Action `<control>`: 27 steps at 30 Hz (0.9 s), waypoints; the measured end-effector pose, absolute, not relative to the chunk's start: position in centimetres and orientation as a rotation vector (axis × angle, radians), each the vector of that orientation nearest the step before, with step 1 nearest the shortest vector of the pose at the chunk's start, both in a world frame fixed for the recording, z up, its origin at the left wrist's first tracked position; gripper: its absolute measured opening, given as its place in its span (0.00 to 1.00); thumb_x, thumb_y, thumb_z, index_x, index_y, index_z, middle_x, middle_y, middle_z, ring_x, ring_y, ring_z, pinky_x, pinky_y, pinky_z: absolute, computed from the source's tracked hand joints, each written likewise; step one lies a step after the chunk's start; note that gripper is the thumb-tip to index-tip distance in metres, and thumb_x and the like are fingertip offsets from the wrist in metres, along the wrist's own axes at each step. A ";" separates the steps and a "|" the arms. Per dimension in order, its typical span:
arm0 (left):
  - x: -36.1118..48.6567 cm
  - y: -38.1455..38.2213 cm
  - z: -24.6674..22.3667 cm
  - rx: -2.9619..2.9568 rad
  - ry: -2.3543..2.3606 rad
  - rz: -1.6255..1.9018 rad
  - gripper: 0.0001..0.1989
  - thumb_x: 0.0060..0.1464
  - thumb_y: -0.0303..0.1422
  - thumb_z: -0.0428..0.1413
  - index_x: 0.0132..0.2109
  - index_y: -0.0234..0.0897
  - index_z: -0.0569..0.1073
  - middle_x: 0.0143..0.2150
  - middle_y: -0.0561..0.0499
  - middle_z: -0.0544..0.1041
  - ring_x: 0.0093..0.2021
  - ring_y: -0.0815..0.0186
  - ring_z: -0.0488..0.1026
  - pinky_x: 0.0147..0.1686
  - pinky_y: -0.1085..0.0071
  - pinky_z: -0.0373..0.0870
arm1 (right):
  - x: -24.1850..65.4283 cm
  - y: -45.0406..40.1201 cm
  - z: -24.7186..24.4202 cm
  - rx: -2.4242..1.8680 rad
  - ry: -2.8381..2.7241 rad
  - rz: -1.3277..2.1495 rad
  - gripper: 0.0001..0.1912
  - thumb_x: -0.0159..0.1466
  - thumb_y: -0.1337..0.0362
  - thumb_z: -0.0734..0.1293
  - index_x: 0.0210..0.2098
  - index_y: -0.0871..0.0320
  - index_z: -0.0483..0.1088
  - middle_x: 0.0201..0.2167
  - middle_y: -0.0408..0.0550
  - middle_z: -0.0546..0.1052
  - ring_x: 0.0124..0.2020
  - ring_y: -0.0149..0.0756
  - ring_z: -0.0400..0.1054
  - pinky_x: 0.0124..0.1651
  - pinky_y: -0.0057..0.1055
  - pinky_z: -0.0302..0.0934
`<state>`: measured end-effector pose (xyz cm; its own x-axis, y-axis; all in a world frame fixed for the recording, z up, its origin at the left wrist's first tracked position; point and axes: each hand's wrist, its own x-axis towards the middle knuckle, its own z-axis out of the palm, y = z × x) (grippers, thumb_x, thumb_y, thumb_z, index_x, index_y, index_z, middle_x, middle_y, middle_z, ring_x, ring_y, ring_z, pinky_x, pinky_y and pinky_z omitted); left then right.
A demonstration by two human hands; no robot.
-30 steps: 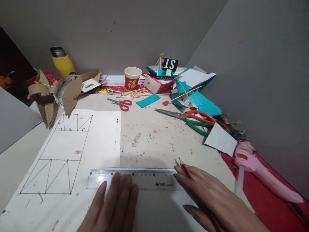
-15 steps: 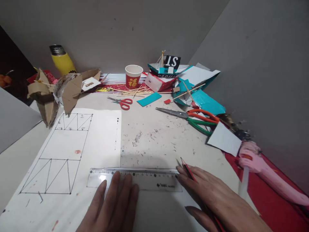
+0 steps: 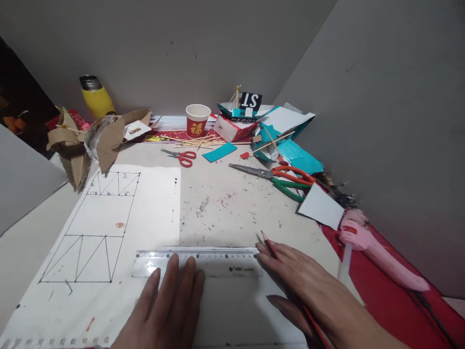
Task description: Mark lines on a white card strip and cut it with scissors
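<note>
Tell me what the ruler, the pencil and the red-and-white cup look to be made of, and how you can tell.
Ruler: clear, glossy plastic, it seems; it is see-through and glare shows at one end.
Pencil: probably wood, painted red and black; a paler sharpened cone shows near the tip.
Cup: likely paper, printed red and gold, with a pale rim; any coating is unclear.

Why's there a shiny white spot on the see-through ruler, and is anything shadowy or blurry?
In the head view, the shiny patch near the left end of the clear ruler looks like light glaring off it; same view, soft shadow darkens the white sheet beside the right hand; the ruler's small print is too blurry to read.
</note>
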<state>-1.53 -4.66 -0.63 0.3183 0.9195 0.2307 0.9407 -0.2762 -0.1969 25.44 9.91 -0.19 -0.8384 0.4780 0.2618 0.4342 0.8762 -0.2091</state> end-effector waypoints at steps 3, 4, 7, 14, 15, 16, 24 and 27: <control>-1.3 -4.8 -0.4 -2.262 -1.686 -0.111 0.24 0.62 0.36 0.48 0.64 0.40 0.64 0.65 0.48 0.67 0.67 0.53 0.54 0.61 0.59 0.54 | 25.3 9.9 -0.1 -0.635 -2.729 0.194 0.28 0.67 0.68 0.61 0.66 0.57 0.55 0.62 0.56 0.67 0.62 0.46 0.62 0.60 0.46 0.63; -1.3 -4.8 -0.4 -2.262 -1.683 -0.092 0.24 0.62 0.36 0.49 0.64 0.39 0.64 0.65 0.47 0.67 0.67 0.52 0.55 0.60 0.59 0.56 | 25.3 9.9 -0.1 -0.625 -2.729 0.194 0.28 0.67 0.69 0.61 0.66 0.57 0.55 0.62 0.57 0.66 0.63 0.46 0.61 0.60 0.46 0.63; -1.3 -4.8 -0.3 -2.298 -1.633 -0.024 0.30 0.61 0.46 0.50 0.64 0.34 0.64 0.65 0.43 0.66 0.65 0.47 0.56 0.57 0.55 0.59 | 25.2 9.9 -0.1 -0.611 -2.741 0.197 0.27 0.68 0.69 0.61 0.65 0.59 0.56 0.63 0.59 0.66 0.64 0.46 0.59 0.61 0.47 0.62; -1.0 -5.0 0.2 -2.333 -1.714 0.048 0.48 0.48 0.61 0.52 0.66 0.33 0.61 0.68 0.41 0.61 0.68 0.44 0.51 0.58 0.52 0.59 | 24.9 9.8 0.4 -0.611 -2.752 0.167 0.26 0.68 0.67 0.62 0.64 0.58 0.58 0.61 0.59 0.67 0.62 0.46 0.63 0.58 0.48 0.65; -0.9 -5.0 0.4 -2.344 -1.746 0.062 0.47 0.47 0.60 0.53 0.67 0.33 0.60 0.68 0.41 0.60 0.68 0.45 0.50 0.59 0.51 0.59 | 24.9 9.8 0.5 -0.617 -2.755 0.169 0.26 0.68 0.67 0.62 0.64 0.57 0.57 0.61 0.59 0.67 0.62 0.46 0.63 0.58 0.48 0.65; -0.9 -5.0 0.5 -2.358 -1.777 0.069 0.47 0.48 0.59 0.53 0.67 0.34 0.60 0.69 0.41 0.59 0.68 0.45 0.51 0.59 0.51 0.59 | 24.8 9.7 0.7 -0.625 -2.756 0.172 0.26 0.68 0.67 0.62 0.65 0.57 0.57 0.61 0.59 0.67 0.62 0.46 0.63 0.58 0.49 0.65; -1.3 -4.4 1.4 -2.479 -1.873 0.009 0.43 0.52 0.60 0.49 0.65 0.35 0.63 0.68 0.41 0.60 0.66 0.43 0.56 0.57 0.50 0.61 | 24.7 9.6 0.7 -0.636 -2.780 0.167 0.27 0.68 0.67 0.62 0.65 0.57 0.55 0.61 0.60 0.67 0.63 0.46 0.61 0.58 0.50 0.65; -0.9 -4.4 1.4 -2.415 -1.960 -0.006 0.43 0.50 0.59 0.50 0.65 0.36 0.63 0.68 0.44 0.59 0.68 0.45 0.53 0.60 0.50 0.57 | 24.7 9.6 0.7 -0.623 -2.783 0.153 0.25 0.69 0.66 0.62 0.64 0.59 0.56 0.61 0.62 0.67 0.63 0.46 0.61 0.58 0.50 0.65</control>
